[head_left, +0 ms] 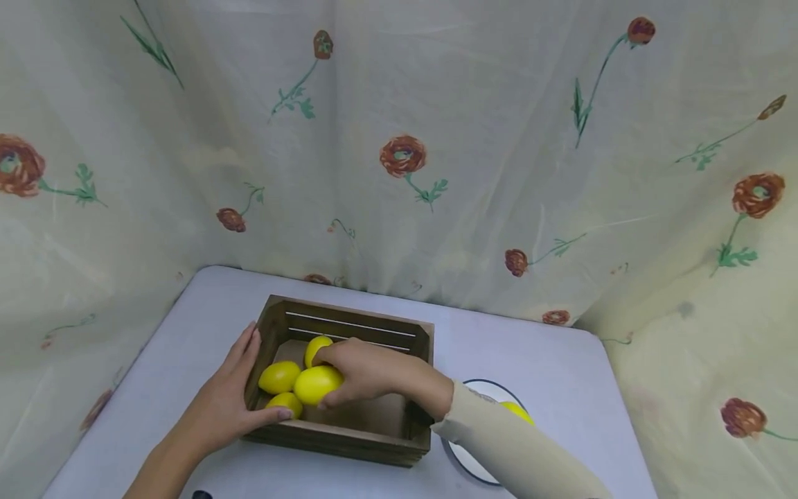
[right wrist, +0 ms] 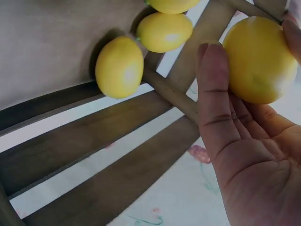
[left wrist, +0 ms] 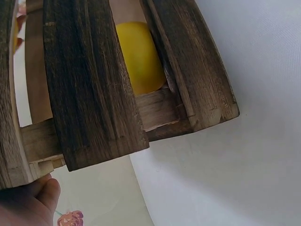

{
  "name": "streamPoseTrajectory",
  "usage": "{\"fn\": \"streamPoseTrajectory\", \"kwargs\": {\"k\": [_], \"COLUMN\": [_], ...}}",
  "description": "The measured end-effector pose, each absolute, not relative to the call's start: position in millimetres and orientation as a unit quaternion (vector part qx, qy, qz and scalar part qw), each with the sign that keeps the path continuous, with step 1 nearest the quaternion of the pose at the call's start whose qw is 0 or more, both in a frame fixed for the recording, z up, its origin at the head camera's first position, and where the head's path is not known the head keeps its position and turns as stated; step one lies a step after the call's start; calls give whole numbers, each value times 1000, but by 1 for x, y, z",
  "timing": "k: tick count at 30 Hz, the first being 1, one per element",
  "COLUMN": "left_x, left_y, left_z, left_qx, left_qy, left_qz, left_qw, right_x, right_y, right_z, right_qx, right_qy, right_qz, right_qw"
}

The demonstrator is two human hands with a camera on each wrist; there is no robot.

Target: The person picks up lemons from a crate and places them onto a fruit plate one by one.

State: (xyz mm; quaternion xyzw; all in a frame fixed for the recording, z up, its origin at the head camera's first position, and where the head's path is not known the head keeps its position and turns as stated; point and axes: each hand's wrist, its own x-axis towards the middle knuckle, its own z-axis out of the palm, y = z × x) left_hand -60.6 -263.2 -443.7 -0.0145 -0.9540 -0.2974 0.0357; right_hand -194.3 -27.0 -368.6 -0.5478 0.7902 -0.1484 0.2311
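Note:
A dark wooden crate (head_left: 349, 436) stands on a pale table (head_left: 548, 360). My right hand (head_left: 329, 380) reaches into it and grips a yellow lemon (head_left: 312, 387). In the right wrist view that lemon (right wrist: 256, 59) sits between my thumb and fingers. Three more lemons lie on the crate floor: one at the left (head_left: 278, 376), one at the back (head_left: 315, 346), one at the front (head_left: 285, 402). My left hand (head_left: 248, 378) holds the crate's front left corner, fingers along the left wall and thumb over the front rim. In the left wrist view the crate's slats (left wrist: 94, 94) show a lemon (left wrist: 136, 56) behind them.
A white plate with a dark rim (head_left: 464, 463) lies right of the crate, partly under my sleeve, with one lemon (head_left: 517, 411) on it. A flowered cloth (head_left: 405, 159) hangs behind and at both sides of the table.

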Motion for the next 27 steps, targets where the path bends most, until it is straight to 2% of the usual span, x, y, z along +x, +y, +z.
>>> {"fn": "streamPoseTrajectory", "kwargs": {"k": [21, 27], "left_x": [-60, -61], "left_y": [-262, -264], "left_z": [-442, -442], "left_qx": [-16, -13], "left_qy": [-954, -954], "left_qz": [-298, -299], "left_qw": [27, 29], "right_x": [-176, -165], "right_y": [0, 6], "right_z": [-353, -350], "right_qx": [-540, -541], "right_qy": [786, 790], "right_qz": [-201, -205], "right_qw": [223, 204]}}
